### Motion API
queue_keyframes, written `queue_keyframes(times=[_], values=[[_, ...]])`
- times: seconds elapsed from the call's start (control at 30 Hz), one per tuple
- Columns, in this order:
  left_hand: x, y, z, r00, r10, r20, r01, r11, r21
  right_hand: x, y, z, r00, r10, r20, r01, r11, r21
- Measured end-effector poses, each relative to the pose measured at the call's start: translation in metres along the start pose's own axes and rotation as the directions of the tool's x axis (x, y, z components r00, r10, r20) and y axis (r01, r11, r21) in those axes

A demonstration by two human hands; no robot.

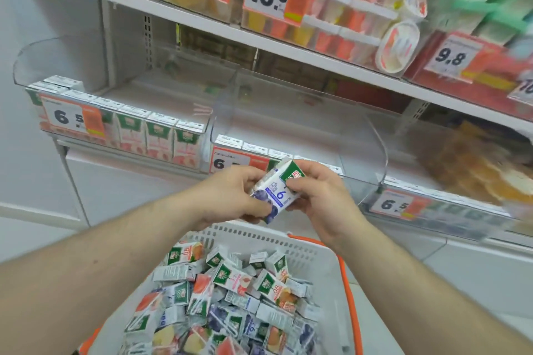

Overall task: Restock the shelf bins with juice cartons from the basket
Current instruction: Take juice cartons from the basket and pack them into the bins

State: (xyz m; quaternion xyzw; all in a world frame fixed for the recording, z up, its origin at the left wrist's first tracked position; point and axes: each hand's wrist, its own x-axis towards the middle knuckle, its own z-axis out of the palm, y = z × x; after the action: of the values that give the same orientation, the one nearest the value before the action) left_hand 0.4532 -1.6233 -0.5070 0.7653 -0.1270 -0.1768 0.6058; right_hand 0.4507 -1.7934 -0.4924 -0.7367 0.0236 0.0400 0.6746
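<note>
**Blueberry carton held above the basket**

A small juice carton [277,192] with a blue fruit print and green top sits between both hands, tilted, just above the far rim of the basket [323,265] and in front of the middle bin [294,135]. The left hand [230,196] grips its lower end with curled fingers; the right hand [320,196] pinches the upper end, fingers wrapped round it. Below the carton, the white basket with orange handles holds a loose heap of mixed cartons [230,297]. Behind the carton, the middle bin shows a front row of carton tops. Left of the carton, the left bin [121,124] holds a row of green-and-pink cartons behind a price tag [72,118].
</note>
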Motion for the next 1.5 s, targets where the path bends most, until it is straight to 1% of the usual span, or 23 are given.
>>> queue_keyframes(times=[0.1, 0.2, 0.27, 0.33, 0.47, 0.5, 0.53, 0.57, 0.63, 0.7, 0.73, 0.77, 0.8, 0.87, 0.9, 0.97, 1.03, 1.1, 1.2, 1.27, 1.33, 1.4, 1.5], values=[[0.016, 0.005, 0.024, 0.996, 0.057, -0.067, -0.056, 0.998, 0.021, -0.002, 0.003, -0.021, 0.995, 0.006, -0.098, -0.004, 1.000, 0.015], [0.031, 0.010, 0.051, 0.988, 0.135, -0.071, -0.128, 0.987, 0.096, -0.009, 0.002, -0.048, 0.995, -0.012, -0.102, -0.003, 0.990, -0.144], [0.040, 0.016, 0.072, 0.982, 0.183, -0.053, -0.176, 0.977, 0.121, -0.010, -0.001, -0.066, 0.995, -0.035, -0.097, 0.018, 0.984, -0.176], [0.052, 0.023, 0.094, 0.972, 0.221, -0.083, -0.211, 0.970, 0.117, -0.007, -0.004, -0.082, 0.986, -0.086, -0.140, 0.059, 0.981, -0.186], [0.082, 0.044, 0.130, 0.928, 0.332, -0.168, -0.317, 0.942, 0.108, 0.005, -0.017, -0.123, 0.933, -0.219, -0.286, 0.172, 0.969, -0.179], [0.091, 0.050, 0.136, 0.914, 0.368, -0.172, -0.343, 0.926, 0.159, 0.008, -0.022, -0.135, 0.912, -0.262, -0.317, 0.214, 0.960, -0.178], [0.098, 0.056, 0.141, 0.901, 0.400, -0.170, -0.349, 0.899, 0.265, 0.011, -0.026, -0.148, 0.883, -0.315, -0.347, 0.262, 0.946, -0.192], [0.107, 0.060, 0.146, 0.894, 0.418, -0.162, -0.328, 0.856, 0.401, 0.014, -0.030, -0.161, 0.849, -0.370, -0.377, 0.308, 0.927, -0.215], [0.122, 0.063, 0.153, 0.913, 0.375, -0.161, -0.195, 0.748, 0.635, 0.023, -0.038, -0.186, 0.760, -0.469, -0.449, 0.380, 0.882, -0.277], [0.136, 0.061, 0.161, 0.945, 0.279, -0.174, -0.056, 0.657, 0.752, 0.039, -0.043, -0.213, 0.687, -0.515, -0.513, 0.396, 0.857, -0.329], [0.142, 0.058, 0.165, 0.952, 0.256, -0.168, -0.027, 0.617, 0.787, 0.049, -0.045, -0.225, 0.685, -0.509, -0.521, 0.364, 0.859, -0.360], [0.147, 0.056, 0.168, 0.953, 0.259, -0.158, -0.025, 0.586, 0.810, 0.060, -0.046, -0.235, 0.717, -0.478, -0.507, 0.303, 0.869, -0.392], [0.151, 0.054, 0.172, 0.948, 0.278, -0.154, -0.030, 0.561, 0.827, 0.072, -0.045, -0.243, 0.773, -0.423, -0.473, 0.215, 0.876, -0.432], [0.156, 0.050, 0.177, 0.932, 0.321, -0.170, -0.020, 0.514, 0.858, 0.094, -0.039, -0.248, 0.887, -0.285, -0.364, 0.045, 0.837, -0.545], [0.157, 0.050, 0.179, 0.924, 0.335, -0.183, -0.009, 0.498, 0.867, 0.103, -0.033, -0.248, 0.927, -0.218, -0.305, -0.007, 0.804, -0.595], [0.159, 0.048, 0.181, 0.919, 0.344, -0.194, 0.013, 0.464, 0.886, 0.117, -0.025, -0.243, 0.975, -0.101, -0.198, -0.051, 0.766, -0.641], [0.162, 0.047, 0.180, 0.917, 0.355, -0.184, 0.014, 0.431, 0.902, 0.124, -0.021, -0.238, 0.995, -0.015, -0.097, -0.054, 0.746, -0.664], [0.164, 0.046, 0.179, 0.914, 0.365, -0.178, 0.007, 0.424, 0.906, 0.129, -0.019, -0.234, 0.998, 0.065, -0.023, -0.063, 0.714, -0.698], [0.166, 0.045, 0.179, 0.905, 0.387, -0.176, 0.006, 0.401, 0.916, 0.131, -0.017, -0.232, 0.985, 0.173, 0.010, -0.106, 0.646, -0.756], [0.168, 0.045, 0.179, 0.902, 0.393, -0.179, 0.011, 0.394, 0.919, 0.130, -0.014, -0.232, 0.974, 0.228, -0.007, -0.155, 0.637, -0.755], [0.169, 0.045, 0.180, 0.899, 0.398, -0.184, 0.012, 0.396, 0.918, 0.130, -0.011, -0.231, 0.977, 0.211, -0.027, -0.157, 0.628, -0.762], [0.170, 0.044, 0.181, 0.895, 0.407, -0.184, 0.010, 0.395, 0.919, 0.133, -0.008, -0.229, 0.985, 0.170, -0.012, -0.111, 0.589, -0.801], [0.170, 0.043, 0.181, 0.894, 0.412, -0.178, 0.005, 0.387, 0.922, 0.136, -0.007, -0.227, 0.985, 0.174, -0.016, -0.110, 0.546, -0.831]])
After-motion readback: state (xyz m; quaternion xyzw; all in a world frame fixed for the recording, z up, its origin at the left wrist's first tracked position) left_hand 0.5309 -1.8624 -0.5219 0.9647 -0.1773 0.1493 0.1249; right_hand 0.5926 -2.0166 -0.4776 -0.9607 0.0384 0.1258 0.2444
